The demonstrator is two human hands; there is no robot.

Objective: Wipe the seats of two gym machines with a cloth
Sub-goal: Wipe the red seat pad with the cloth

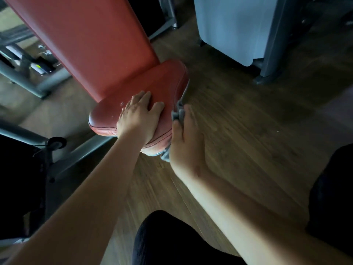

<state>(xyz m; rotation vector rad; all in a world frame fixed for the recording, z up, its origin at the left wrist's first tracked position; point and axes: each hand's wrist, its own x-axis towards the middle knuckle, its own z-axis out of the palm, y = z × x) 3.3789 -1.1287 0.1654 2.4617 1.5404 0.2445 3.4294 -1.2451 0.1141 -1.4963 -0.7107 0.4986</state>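
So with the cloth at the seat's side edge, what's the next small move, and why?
Probably sweep the grey cloth in the right hand up onto the red padded seat top. It sits only against the side edge, while the left hand lies flat on the cushion.

I count two bare hands, my left hand (pixel 140 116) and my right hand (pixel 186 140). One grey cloth (pixel 178 112). One red seat pad (pixel 152 96) and one red backrest pad (pixel 86 41). One pale blue panel (pixel 231 25) on the wooden floor (pixel 248 121).
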